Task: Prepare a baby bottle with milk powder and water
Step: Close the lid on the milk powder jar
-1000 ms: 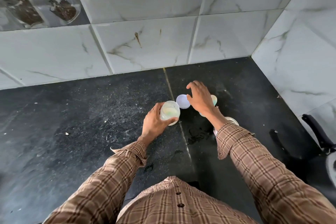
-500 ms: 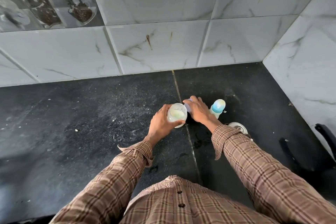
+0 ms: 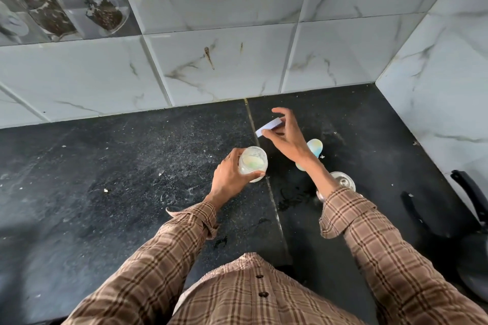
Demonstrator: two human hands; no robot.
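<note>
- Near the back edge of the counter, our left hand grips the open jar.
- Our right hand pinches its lid.
- The bottle stands just beside.
- Next we likely screw the lid on straight.

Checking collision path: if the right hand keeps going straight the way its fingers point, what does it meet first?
Probably nothing on the counter: the right hand, pinching the white lid, points up-left toward the tiled wall. Depth is unclear.
</note>
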